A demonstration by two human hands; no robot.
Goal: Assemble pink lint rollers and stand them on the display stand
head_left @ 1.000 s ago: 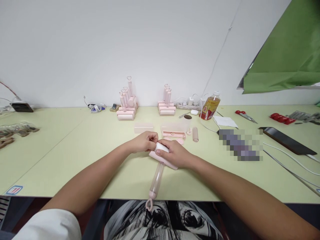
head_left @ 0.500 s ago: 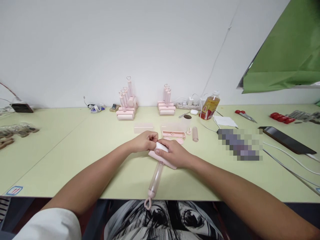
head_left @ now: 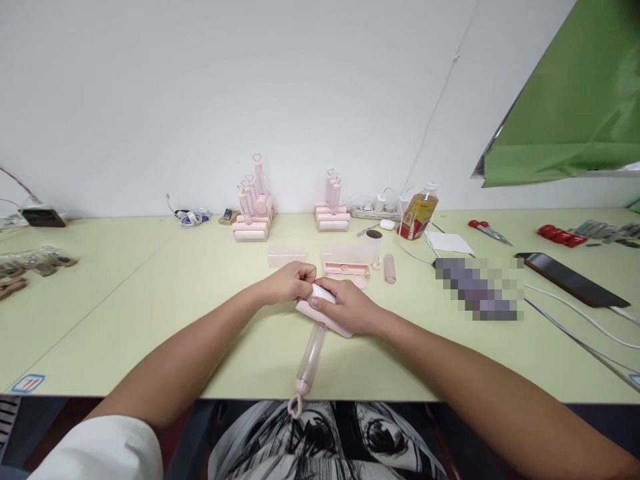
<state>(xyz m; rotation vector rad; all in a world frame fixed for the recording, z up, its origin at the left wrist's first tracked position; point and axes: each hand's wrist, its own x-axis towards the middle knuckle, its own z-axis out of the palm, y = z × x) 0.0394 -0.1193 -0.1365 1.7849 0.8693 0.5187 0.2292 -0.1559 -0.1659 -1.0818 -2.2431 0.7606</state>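
A pink lint roller (head_left: 311, 353) with a clear handle and a heart-shaped loop lies toward me over the table's front edge. My right hand (head_left: 351, 307) is wrapped round its pink head and white roll (head_left: 323, 293), thumb on top. At the left end of the roll, my left hand (head_left: 290, 283) has its fingers pinched together; what they grip is hidden. Just beyond my hands are an open pink roller case (head_left: 347, 269), translucent covers (head_left: 287, 257), a pink loop piece (head_left: 377, 262) and a clear pink tube (head_left: 390, 269).
Two groups of pink lint rollers (head_left: 251, 230) (head_left: 333, 220) stand by the wall. To the right are a drink bottle (head_left: 419, 213), a power strip (head_left: 375, 213), a phone (head_left: 570, 278) with cables, and red-handled tools (head_left: 487, 231). Small bagged parts (head_left: 37, 263) lie far left.
Both hands keep the same hold on the lint roller. The view has shifted very slightly; nothing else visibly moves.
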